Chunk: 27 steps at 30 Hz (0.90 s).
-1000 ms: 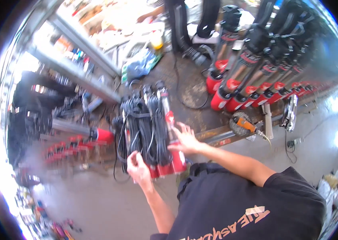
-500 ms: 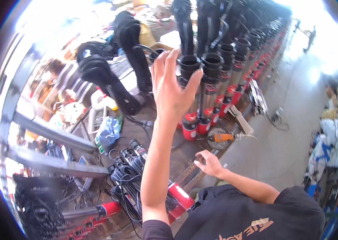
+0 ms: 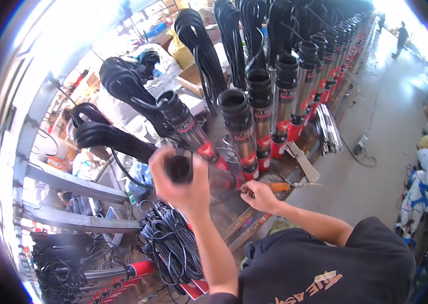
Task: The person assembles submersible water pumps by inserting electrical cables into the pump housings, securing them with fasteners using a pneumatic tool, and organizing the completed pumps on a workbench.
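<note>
With a cabled bundle [image 3: 173,243] laid and upright tubes [image 3: 262,109] remaining, a black-topped tube [image 3: 178,169] is being grasped over the bench [image 3: 228,225] by the left hand [image 3: 187,190], the right hand's [image 3: 260,196] hold being unclear.

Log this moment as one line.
left hand: around black-rimmed round tube | right hand: beside orange-bodied tool | nearby: coiled black cables

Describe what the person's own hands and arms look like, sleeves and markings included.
Both the left hand and the right hand are bare, without gloves. No watch or band shows on either wrist. The dark short-sleeved fabric shirt leaves both forearms uncovered and carries orange-tan lettering with a pale patch.
</note>
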Tool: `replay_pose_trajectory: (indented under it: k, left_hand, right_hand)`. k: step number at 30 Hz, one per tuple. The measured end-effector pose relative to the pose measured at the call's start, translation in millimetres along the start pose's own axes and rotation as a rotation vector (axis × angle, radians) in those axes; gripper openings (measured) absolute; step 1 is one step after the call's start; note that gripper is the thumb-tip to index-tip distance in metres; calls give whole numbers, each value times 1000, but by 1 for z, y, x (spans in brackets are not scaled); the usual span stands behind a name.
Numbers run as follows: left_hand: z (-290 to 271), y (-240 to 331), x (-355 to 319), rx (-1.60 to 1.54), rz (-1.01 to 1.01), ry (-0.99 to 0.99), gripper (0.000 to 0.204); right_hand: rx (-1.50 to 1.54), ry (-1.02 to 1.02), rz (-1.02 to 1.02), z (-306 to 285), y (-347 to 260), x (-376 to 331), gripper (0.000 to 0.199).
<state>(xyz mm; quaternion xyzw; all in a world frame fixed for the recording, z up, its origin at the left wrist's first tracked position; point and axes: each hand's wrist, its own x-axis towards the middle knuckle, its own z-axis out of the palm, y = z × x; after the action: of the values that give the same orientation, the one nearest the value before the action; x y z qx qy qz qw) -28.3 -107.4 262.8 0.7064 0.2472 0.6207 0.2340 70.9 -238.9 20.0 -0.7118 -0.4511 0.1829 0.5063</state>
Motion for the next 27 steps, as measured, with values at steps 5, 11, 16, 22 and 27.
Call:
replay_pose_trajectory:
  k: [5, 11, 16, 22, 27]
  left_hand:
    - [-64, 18, -43, -242, -184, 339, 16]
    - [-89, 68, -59, -138, -124, 174, 27]
    - [-107, 95, -82, -186, -35, -46, 26]
    - [-191, 92, -99, -632, 87, -491, 24]
    - [-212, 81, -113, -652, 95, -348, 24]
  right_hand:
    - [107, 6, -31, 15, -37, 29, 16]
    - [78, 171, -597, 66, -164, 141, 50]
    - [38, 217, -513, 119, -226, 245, 70]
    - [295, 34, -600, 88, -289, 217, 61]
    - [536, -900, -369, 15, -309, 195, 82]
